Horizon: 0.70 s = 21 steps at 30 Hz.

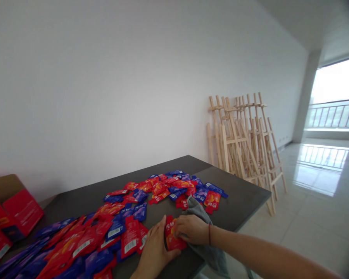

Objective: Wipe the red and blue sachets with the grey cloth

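Near the front edge of the dark table, a red pouch (170,232) with orange fruit print and white lettering lies face up. My left hand (154,248) grips its left side, fingers along the edge and thumb at the bottom corner. From the right, my right hand (190,229) rests on the pouch with curled fingers, closed on a grey cloth (196,209). Part of that cloth is hidden under the hand, and its lower end hangs over the table edge. Beyond my hands lies a loose pile of red and blue pouches (174,186).
More red and blue pouches (84,244) overlap at the left of the table (229,190). Opened red boxes (23,211) stand at the far left. Several wooden easels (241,139) lean on the white wall beyond the table's right end. A window with a railing is at the right.
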Tool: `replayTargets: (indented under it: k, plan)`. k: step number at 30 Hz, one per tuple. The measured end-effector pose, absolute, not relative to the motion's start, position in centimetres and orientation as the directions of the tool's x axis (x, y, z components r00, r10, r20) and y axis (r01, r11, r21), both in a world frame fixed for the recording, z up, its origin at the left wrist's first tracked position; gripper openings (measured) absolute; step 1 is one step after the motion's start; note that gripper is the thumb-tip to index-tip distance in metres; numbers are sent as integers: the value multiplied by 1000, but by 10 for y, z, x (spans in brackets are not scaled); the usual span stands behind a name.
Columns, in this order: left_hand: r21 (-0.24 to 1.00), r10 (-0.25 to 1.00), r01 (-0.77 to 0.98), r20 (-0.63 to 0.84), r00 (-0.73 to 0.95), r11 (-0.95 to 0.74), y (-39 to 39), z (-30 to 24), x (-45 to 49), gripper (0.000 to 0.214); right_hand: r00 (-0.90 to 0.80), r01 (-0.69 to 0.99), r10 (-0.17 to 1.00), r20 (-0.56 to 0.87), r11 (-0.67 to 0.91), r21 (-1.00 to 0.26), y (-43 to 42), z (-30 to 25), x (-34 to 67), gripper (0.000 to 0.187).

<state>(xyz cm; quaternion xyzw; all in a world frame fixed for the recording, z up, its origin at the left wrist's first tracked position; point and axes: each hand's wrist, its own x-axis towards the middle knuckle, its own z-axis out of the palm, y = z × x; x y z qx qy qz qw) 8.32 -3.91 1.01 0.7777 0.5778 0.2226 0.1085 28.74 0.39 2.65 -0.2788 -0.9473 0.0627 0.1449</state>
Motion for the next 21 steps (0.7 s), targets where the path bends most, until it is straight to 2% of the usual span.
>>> replayTargets:
  k: [3, 9, 15, 17, 19, 21]
  plan:
    - [367, 949, 876, 169, 267, -312, -39, 12, 81, 83, -830, 439, 486, 274, 872, -217, -3, 21, 304, 19]
    - [205, 939, 918, 135, 317, -340, -44, 30, 100, 84, -574, 716, 733, 365, 666, -211, 18, 14, 298, 15]
    - [38, 938, 938, 53, 343, -345, -49, 55, 137, 69, -480, 778, 791, 380, 584, -234, 29, 12, 284, 14]
    - [27, 950, 950, 29, 311, -311, -46, 60, 143, 65, -470, 782, 794, 386, 577, -234, 28, 11, 284, 14]
    - [33, 959, 958, 27, 283, -284, -39, 62, 142, 52, -463, 781, 792, 398, 576, -239, 26, 10, 284, 14]
    - [116, 968, 961, 56, 246, -251, -30, 62, 136, 42, -455, 779, 789, 413, 578, -245, 25, 9, 284, 15]
